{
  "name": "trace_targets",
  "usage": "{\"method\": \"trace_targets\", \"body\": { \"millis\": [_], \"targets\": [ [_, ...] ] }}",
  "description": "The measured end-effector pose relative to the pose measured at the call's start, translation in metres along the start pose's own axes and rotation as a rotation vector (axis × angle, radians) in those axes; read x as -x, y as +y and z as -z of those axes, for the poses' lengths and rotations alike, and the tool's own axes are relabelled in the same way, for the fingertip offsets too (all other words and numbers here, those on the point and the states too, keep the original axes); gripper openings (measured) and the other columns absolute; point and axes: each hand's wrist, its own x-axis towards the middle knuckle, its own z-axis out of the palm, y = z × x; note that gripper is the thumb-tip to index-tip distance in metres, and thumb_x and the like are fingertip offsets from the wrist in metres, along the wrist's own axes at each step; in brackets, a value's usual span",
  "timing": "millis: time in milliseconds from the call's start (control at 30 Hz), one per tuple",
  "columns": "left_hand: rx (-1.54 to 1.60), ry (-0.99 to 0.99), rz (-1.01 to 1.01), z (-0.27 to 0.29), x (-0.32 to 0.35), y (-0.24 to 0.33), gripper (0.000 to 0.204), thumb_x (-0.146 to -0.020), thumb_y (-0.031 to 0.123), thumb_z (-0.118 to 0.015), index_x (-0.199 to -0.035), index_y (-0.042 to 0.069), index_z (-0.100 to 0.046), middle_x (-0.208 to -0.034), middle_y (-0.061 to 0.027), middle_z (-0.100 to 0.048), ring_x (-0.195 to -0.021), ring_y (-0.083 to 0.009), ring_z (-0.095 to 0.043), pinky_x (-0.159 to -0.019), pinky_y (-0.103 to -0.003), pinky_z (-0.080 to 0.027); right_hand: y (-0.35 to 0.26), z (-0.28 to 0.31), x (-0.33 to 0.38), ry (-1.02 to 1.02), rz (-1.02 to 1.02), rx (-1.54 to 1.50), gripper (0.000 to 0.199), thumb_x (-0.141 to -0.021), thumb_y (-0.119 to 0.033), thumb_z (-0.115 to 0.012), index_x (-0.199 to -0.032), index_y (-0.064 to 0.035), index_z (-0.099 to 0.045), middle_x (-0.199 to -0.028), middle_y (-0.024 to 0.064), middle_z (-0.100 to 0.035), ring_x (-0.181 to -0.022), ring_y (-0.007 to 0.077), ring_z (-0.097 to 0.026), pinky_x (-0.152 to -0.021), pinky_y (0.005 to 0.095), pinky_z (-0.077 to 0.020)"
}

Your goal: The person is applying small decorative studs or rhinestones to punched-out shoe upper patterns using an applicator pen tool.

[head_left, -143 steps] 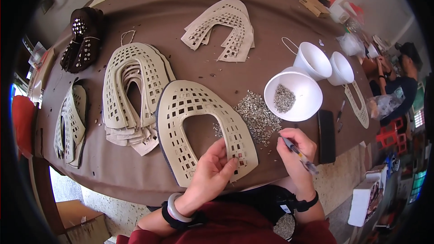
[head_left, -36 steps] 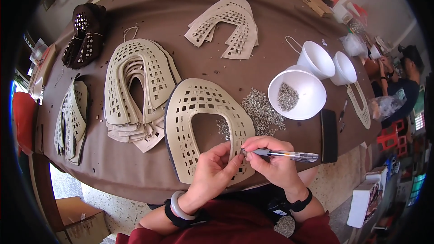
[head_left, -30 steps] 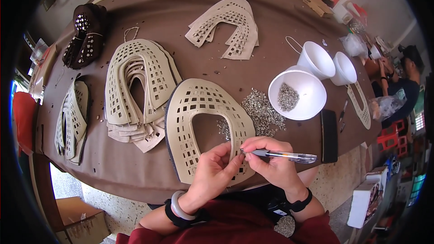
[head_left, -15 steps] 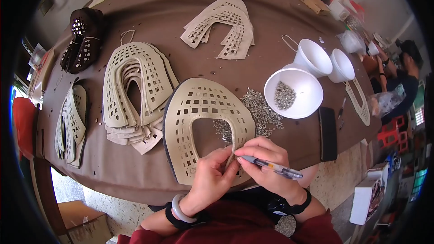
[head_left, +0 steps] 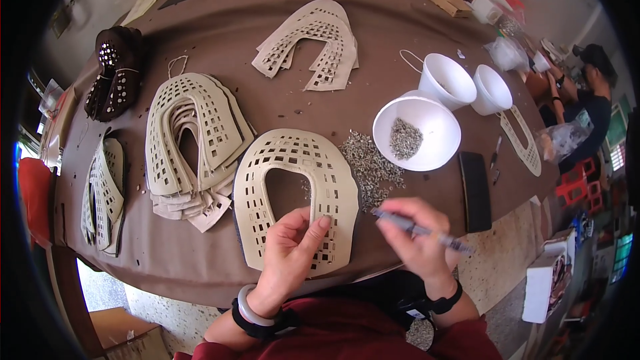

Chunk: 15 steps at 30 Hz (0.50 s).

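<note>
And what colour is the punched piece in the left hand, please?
The punched piece is beige, shown best in the head view.

the left hand, low at centre, has its thumb extended and fingers curled, while the right hand, blurred at lower right of centre, pinches thumb against fingers.

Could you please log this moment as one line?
left hand: holds beige perforated U-shaped piece; right hand: holds slender grey-clear pen, apart from piece; beside piece: heap of small silvery metal bits
</note>
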Motion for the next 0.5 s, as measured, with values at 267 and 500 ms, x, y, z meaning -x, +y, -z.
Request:
{"method": "trace_targets", "body": {
  "millis": [267, 500],
  "targets": [
    [0.066, 0.162, -0.196, -0.001, -0.004, 0.002, 0.018, -0.097, 0.012, -0.061, -0.110, 0.000, -0.064, -0.093, -0.0007, -0.069, -0.080, -0.0029, -0.058, -0.074, -0.020, -0.048, 0.039, 0.021, -0.010, 0.112, -0.234, 0.121, 0.014, -0.084, -0.004, -0.071, -0.096, 0.0015, -0.068, -0.084, 0.0058, -0.070, -0.068, 0.0065, -0.059, -0.062, 0.0217, -0.0478],
    [0.034, 0.052, -0.076, -0.011, -0.001, 0.001, 0.019, -0.096, 0.014, -0.062, -0.109, -0.001, -0.063, -0.095, -0.0011, -0.068, -0.082, -0.0044, -0.059, -0.076, -0.020, -0.049, 0.041, 0.015, -0.015, 0.103, -0.034, 0.220, 0.016, -0.080, 0.003, -0.069, -0.095, 0.0019, -0.068, -0.091, 0.0095, -0.070, -0.075, 0.0121, -0.065, -0.067, 0.0235, -0.0509]
  ]
}}
